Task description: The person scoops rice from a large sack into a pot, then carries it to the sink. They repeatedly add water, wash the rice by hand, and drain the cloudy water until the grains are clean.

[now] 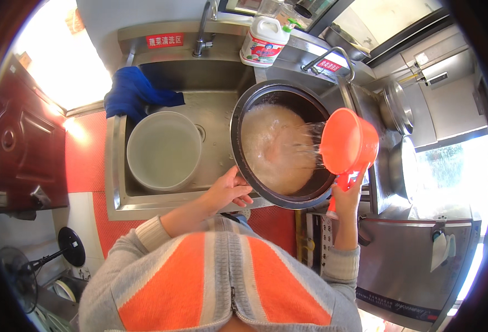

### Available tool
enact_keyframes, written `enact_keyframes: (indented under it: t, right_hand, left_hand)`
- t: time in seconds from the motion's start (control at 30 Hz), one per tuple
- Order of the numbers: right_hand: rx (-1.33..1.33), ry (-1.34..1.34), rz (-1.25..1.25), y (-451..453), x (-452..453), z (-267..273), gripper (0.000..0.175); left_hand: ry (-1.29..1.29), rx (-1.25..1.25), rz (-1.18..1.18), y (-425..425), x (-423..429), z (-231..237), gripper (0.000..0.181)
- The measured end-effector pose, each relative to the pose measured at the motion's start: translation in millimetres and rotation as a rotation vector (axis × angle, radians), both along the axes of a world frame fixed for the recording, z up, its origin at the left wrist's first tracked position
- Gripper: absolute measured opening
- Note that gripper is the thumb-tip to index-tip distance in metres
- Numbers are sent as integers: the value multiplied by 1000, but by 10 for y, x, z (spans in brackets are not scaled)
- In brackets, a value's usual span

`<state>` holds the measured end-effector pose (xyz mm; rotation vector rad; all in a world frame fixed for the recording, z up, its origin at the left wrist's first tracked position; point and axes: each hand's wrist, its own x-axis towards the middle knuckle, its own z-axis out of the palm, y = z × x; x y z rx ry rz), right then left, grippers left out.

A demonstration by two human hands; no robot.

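Observation:
My right hand [347, 197] grips the handle of an orange plastic dipper [347, 141], tipped to the left, with water pouring from it. The water falls into a large dark round pot [237, 137] that holds cloudy, pale liquid [275, 153]. The pot rests over the sink's right part, its rim slightly tilted. At the pot's lower left rim is my left hand [233, 189], its fingers apart and partly under the rim; whether it bears weight cannot be told. A white round tub [165, 150] with greenish water stands in the steel sink [215, 112] at the left.
A blue cloth [130, 93] hangs over the sink's left corner. Two faucets [202, 31] [331, 54] rise behind. A white jug [264, 41] stands on the back ledge. Metal bowls [403, 166] lean at the right, above a steel cabinet [414, 257].

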<state>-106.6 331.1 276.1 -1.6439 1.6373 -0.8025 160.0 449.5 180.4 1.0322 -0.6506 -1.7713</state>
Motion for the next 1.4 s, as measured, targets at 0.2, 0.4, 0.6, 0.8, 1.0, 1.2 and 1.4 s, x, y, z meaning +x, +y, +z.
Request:
enact_keyframes:
  t: [0.2, 0.4, 0.6, 0.8, 1.0, 1.2, 1.4]
  right_hand:
    - [-553, 422, 81, 67, -22, 123, 89]
    - [-606, 829, 258, -13, -119, -275, 73]
    - [-620, 589, 373, 53, 426, -82, 81]
    - [-356, 474, 994, 457, 2076, 68, 71]
    - [-384, 837, 1362, 477, 3037, -1421, 67]
    - [-455, 334, 1192, 598, 2565, -487, 47]
    - [-124, 591, 725, -1005, 910, -403, 41]
  left_hand:
    - [133, 47, 15, -60, -29, -28, 47]
    - [152, 5, -3, -41, -46, -22, 50]
    - [155, 8, -49, 83, 0, -172, 56]
    - [48, -23, -58, 424, 88, -286, 55]
    - [-72, -64, 30, 848, 312, -402, 40]
    - [-88, 86, 264, 1210, 452, -313, 37]
    - [-274, -292, 321, 411, 173, 437, 39]
